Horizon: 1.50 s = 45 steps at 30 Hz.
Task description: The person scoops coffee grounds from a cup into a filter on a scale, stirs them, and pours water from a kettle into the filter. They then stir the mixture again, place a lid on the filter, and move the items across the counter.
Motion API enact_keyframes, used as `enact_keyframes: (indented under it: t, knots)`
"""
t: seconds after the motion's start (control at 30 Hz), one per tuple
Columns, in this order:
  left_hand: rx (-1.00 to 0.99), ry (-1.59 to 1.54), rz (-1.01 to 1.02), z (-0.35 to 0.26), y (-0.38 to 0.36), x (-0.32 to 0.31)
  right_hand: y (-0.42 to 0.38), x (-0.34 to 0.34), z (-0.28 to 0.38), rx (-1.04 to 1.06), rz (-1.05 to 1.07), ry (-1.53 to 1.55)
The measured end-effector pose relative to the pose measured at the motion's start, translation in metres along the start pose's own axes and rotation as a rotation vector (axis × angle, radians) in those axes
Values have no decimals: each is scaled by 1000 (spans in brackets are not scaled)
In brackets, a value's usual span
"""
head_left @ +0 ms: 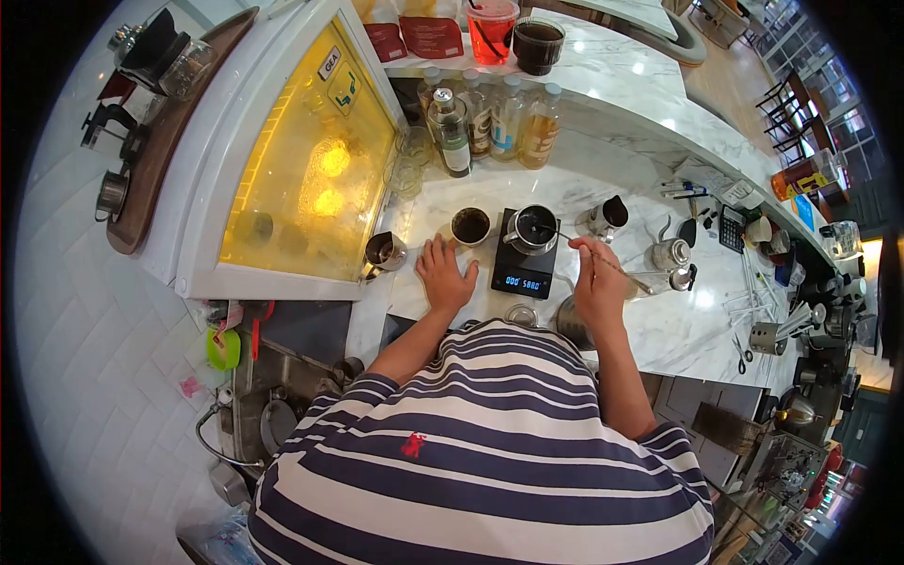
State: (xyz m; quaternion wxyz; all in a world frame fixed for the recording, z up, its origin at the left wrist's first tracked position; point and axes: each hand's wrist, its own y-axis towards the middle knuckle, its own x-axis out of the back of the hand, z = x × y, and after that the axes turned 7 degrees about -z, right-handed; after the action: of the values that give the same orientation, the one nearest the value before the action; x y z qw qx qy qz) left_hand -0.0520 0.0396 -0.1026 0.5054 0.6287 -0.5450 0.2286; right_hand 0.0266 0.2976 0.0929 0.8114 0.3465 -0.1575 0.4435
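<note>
My right hand (599, 282) is closed round a long thin bar spoon (563, 235). The spoon's lower end dips into a metal pitcher (519, 243) holding dark liquid. That pitcher stands on a black digital scale (508, 273) with lit blue digits. My left hand (444, 275) lies flat on the counter, fingers spread, holding nothing. Just beyond its fingertips is a round cup (470, 227) with dark contents. Left of this hand stands another metal pitcher (384, 255) with some brown residue inside.
Several bottles (508, 118) line the back ledge beside a yellow-lit fridge (311, 179). To the right stand a small pitcher (612, 215), a gooseneck kettle (670, 252), a calculator (731, 229) and scissors (743, 357). A sink (247, 391) lies at lower left.
</note>
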Motion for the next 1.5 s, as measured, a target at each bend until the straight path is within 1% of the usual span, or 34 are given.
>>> enact_keyframes:
  t: [0.17, 0.27, 0.37, 0.47, 0.67, 0.87, 0.97, 1.0, 1.1, 1.2, 1.4, 1.5]
  knots:
    - [-5, 9, -5, 1, -1, -2, -6, -11, 2, 23, -68, 4]
    - [-2, 5, -2, 2, -2, -1, -5, -3, 2, -76, -18, 39]
    - [-4, 6, -3, 1, -1, -2, -8, -5, -4, -1, -25, 14]
    - [-10, 10, -9, 3, -3, -3, -8, -8, 4, 83, -26, -18]
    - [-8, 7, -5, 3, -2, -3, -6, -3, 1, -41, -22, 27]
    - [-4, 5, -2, 1, -2, -1, -6, -8, 11, 22, -13, 40]
    - [-4, 10, 2, 3, -2, -2, -3, -8, 4, -5, -45, 29]
    - [-2, 9, 8, 3, -1, -2, -1, -8, 1, 22, -55, 35]
    - [-3, 4, 0, 2, 0, -1, -3, -4, 2, 20, -30, 23]
    - [-12, 4, -7, 2, -1, -3, -5, -10, 7, 76, -30, 2]
    - [-12, 4, -16, 3, -1, -2, 3, -2, 4, -14, -14, -10]
    - [-13, 4, -18, 1, -1, -2, 1, -2, 7, 22, 8, 27]
